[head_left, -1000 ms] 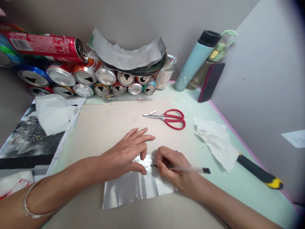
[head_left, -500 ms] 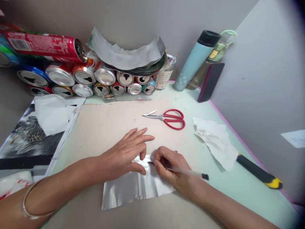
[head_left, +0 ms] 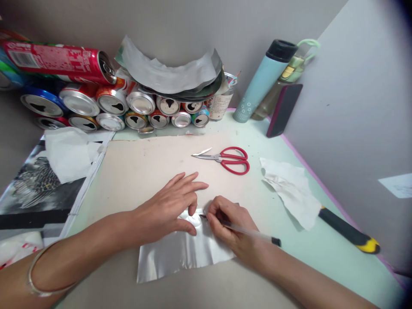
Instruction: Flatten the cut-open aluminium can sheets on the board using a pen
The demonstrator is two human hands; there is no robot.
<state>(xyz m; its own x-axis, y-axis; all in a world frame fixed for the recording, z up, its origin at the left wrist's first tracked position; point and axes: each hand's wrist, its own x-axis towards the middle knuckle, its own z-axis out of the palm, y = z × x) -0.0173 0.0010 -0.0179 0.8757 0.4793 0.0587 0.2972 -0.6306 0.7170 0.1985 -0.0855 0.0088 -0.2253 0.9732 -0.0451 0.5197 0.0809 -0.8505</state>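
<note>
A thin silvery metal sheet (head_left: 180,255) lies on the beige board (head_left: 135,171), its surface creased and shiny. My left hand (head_left: 174,204) rests over the sheet's upper left part, fingers spread and thumb apart. Between the fingers of my right hand (head_left: 230,223) is a pen (head_left: 254,231) with a clear barrel and a black end. Its tip touches the sheet, or hovers just above it, beside my left thumb and index finger. Beyond both hands, red-handled scissors (head_left: 233,160) lie on the board with a small sliver of metal (head_left: 204,151) at their blades.
Drink cans (head_left: 112,103) are stacked along the back wall, with curved metal sheets (head_left: 170,75) on top. A blue bottle (head_left: 265,81) and a dark phone-like slab (head_left: 285,110) stand back right. Crumpled tissue (head_left: 291,189) lies by a black-yellow handle (head_left: 347,229); more tissue (head_left: 67,154) is at left.
The pen tip has shifted very slightly on the sheet. My left hand stays in place, and the whole view has drifted a little.
</note>
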